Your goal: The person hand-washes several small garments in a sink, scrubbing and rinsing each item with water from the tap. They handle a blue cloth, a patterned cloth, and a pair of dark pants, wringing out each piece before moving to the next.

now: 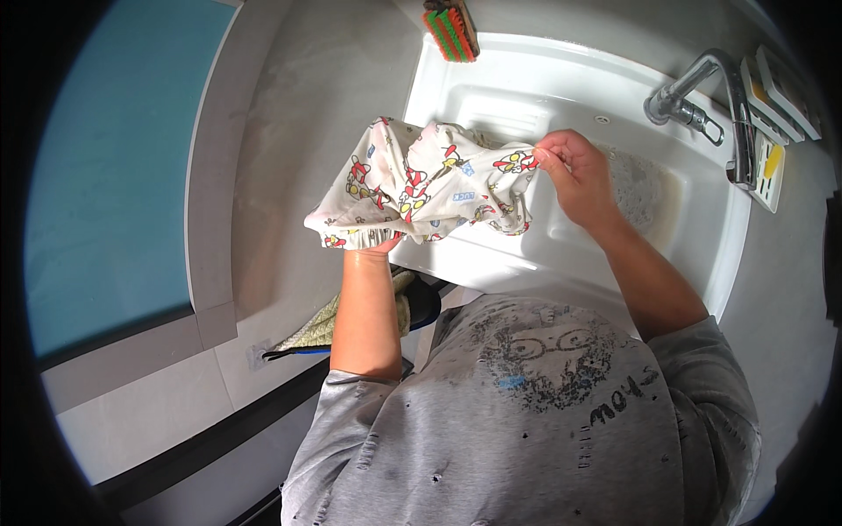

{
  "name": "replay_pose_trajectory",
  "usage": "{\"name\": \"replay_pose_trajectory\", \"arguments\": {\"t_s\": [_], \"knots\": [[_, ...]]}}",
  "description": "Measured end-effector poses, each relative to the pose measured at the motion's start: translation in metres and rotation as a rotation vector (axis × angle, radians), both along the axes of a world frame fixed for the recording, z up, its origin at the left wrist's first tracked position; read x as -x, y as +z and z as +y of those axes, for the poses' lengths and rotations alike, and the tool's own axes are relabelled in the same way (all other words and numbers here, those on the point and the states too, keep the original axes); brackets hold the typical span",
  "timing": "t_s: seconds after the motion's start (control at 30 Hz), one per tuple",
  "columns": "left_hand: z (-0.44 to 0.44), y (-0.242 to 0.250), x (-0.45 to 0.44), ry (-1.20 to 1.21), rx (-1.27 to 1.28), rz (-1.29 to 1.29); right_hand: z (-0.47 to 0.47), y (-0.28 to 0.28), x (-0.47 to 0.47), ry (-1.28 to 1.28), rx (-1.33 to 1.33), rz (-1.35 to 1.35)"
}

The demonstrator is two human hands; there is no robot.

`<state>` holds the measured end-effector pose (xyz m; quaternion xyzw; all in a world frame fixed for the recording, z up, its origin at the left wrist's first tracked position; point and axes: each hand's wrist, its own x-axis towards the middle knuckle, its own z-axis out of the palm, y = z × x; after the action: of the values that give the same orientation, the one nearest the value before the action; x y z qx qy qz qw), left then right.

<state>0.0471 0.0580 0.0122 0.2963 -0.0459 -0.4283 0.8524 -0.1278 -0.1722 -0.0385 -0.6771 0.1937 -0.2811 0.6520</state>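
A white cloth garment point(447, 181) with a red, yellow and blue cartoon print and a gathered elastic edge is spread out between my hands. It hangs over the left side of a white laundry sink point(714, 197). At its right end, my right hand point(579, 174) pinches the fabric between thumb and fingers. My left hand point(387, 246) holds it from below at the elastic edge, and the cloth hides most of those fingers. Cloudy, sudsy water point(641, 191) lies in the basin to the right of my right hand.
A scrub brush point(450, 36) with orange and green bristles rests at the sink's back left corner. The chrome faucet point(737, 118) arches over the right side. Beside it are white slotted holders point(766, 171), one with a yellow piece. A greenish cloth point(316, 325) hangs below my left forearm.
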Motion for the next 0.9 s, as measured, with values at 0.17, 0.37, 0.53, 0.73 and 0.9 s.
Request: {"name": "replay_pose_trajectory", "arguments": {"t_s": [0.17, 0.37, 0.53, 0.73, 0.9], "knots": [[-0.008, 0.008, 0.004, 0.046, -0.121, -0.065, -0.003, 0.001, 0.003, 0.060, 0.145, 0.048], [-0.023, -0.004, 0.012, -0.163, 0.094, 0.034, -0.022, 0.016, -0.002, 0.734, 0.111, 0.670], [-0.047, 0.003, 0.024, -0.291, 0.147, 0.061, -0.013, -0.011, -0.012, 0.610, -0.508, 0.337], [-0.047, 0.008, 0.025, -0.211, 0.041, 0.076, 0.004, 0.060, -0.001, 0.173, 0.146, 0.570], [-0.048, 0.004, 0.023, -0.316, 0.086, 0.092, 0.021, 0.057, -0.004, 0.269, -0.203, 0.391]]}}
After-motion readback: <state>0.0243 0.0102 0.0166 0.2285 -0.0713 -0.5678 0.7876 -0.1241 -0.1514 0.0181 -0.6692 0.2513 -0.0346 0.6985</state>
